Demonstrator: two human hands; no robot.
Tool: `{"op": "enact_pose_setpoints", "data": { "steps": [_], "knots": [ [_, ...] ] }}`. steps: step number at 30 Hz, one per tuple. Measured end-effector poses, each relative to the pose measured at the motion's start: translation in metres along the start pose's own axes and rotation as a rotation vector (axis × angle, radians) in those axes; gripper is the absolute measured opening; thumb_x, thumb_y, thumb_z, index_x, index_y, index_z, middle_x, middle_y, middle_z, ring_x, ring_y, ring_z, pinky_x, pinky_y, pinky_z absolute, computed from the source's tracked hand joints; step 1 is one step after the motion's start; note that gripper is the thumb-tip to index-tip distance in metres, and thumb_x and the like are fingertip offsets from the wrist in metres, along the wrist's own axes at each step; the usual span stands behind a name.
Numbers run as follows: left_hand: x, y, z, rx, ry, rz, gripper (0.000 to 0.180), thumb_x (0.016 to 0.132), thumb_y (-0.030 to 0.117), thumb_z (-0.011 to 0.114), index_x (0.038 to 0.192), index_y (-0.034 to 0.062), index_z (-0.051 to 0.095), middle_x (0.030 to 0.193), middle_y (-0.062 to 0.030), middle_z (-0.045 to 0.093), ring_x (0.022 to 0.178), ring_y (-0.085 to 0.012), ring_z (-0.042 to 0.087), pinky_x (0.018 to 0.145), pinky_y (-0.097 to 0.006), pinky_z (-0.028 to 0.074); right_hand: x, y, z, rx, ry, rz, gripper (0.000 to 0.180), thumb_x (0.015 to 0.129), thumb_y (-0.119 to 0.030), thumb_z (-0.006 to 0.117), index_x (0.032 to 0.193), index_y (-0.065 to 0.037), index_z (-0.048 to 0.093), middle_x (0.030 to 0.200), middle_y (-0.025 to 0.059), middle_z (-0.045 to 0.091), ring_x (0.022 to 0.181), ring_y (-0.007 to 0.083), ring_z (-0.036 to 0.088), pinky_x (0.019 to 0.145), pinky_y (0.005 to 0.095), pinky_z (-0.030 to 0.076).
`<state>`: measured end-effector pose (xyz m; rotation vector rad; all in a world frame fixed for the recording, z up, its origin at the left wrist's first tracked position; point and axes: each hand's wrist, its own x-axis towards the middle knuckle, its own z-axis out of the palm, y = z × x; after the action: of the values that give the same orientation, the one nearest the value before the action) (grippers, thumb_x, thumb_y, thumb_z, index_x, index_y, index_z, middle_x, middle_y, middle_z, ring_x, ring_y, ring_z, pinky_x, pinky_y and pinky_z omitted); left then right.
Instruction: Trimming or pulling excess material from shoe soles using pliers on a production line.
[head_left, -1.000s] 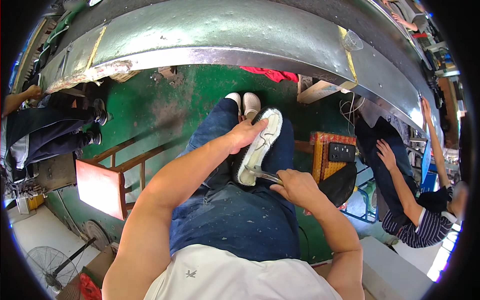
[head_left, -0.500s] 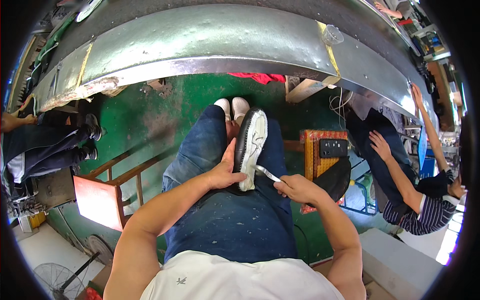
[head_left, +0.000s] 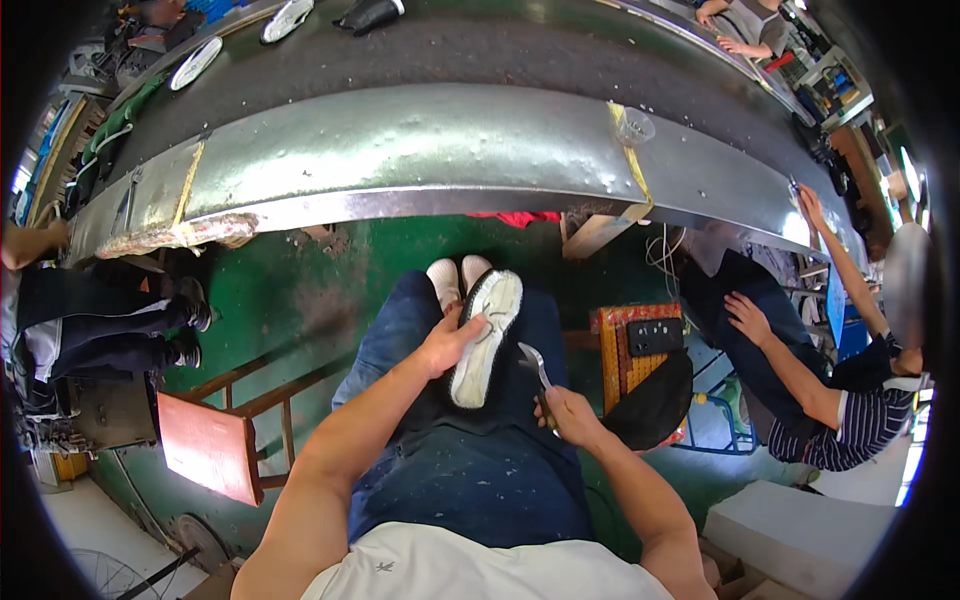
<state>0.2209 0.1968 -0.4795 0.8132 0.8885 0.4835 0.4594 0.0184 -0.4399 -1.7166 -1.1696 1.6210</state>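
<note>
Over my lap a shoe is held sole side up, its pale unfinished underside framed by a dark upper. My left hand is closed round its left edge, the thumb lying on the underside. Just right of the shoe, my right hand grips a hand tool with a curved silvery metal head and a dark handle. The tool's head is apart from the shoe; its exact kind cannot be made out.
A long bench with a metal edge crosses ahead, a clear plastic cup on it. Shoes lie on its far side. A wooden stool stands left, a seat with a black phone right. People sit on both sides.
The tool has come away from the shoe's heel end, and my right hand has dropped lower. My left hand has shifted up along the shoe. The view has tilted, showing more bench.
</note>
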Motion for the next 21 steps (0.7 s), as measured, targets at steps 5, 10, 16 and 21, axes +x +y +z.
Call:
{"op": "enact_pose_setpoints", "data": {
  "steps": [5,10,16,21],
  "knots": [
    [-0.02,0.011,-0.002,0.043,-0.074,0.149,0.076,0.101,0.032,0.066,0.155,-0.0067,0.028,0.141,-0.014,0.056,0.126,-0.0207,0.056,0.108,-0.035,0.045,-0.007,0.012,-0.009,0.213,0.071,0.08,0.048,0.11,-0.042,0.04,0.108,0.001,0.063,0.089,0.0062,0.066,0.075,0.0132,0.065,0.07,0.0295,0.053],
    [-0.024,0.019,0.019,0.672,-0.094,0.103,0.087,0.093,0.043,0.073,0.153,-0.0054,0.034,0.139,-0.0188,0.058,0.125,-0.0243,0.058,0.108,-0.034,0.045,-0.003,0.0,-0.027,0.173,0.155,0.122,0.049,0.11,-0.043,0.04,0.109,0.001,0.062,0.088,0.0057,0.066,0.073,0.0125,0.065,0.068,0.0291,0.053],
    [-0.003,0.003,0.036,0.659,-0.14,0.074,0.092,0.088,0.046,0.076,0.15,-0.0076,0.036,0.132,-0.0278,0.062,0.119,-0.0326,0.064,0.102,-0.036,0.05,0.008,-0.06,-0.037,0.282,0.286,-0.117,0.049,0.11,-0.043,0.041,0.104,0.001,0.061,0.084,0.0063,0.066,0.068,0.0133,0.064,0.063,0.0288,0.052],
    [0.006,-0.001,0.018,0.601,-0.105,0.108,0.079,0.093,0.043,0.073,0.145,-0.0085,0.045,0.132,-0.0236,0.062,0.125,-0.0295,0.059,0.106,-0.037,0.045,0.033,-0.077,-0.04,0.07,0.045,0.096,0.045,0.109,-0.04,0.043,0.103,0.001,0.062,0.081,0.0072,0.066,0.066,0.0142,0.064,0.056,0.0306,0.052]
  ]
}}
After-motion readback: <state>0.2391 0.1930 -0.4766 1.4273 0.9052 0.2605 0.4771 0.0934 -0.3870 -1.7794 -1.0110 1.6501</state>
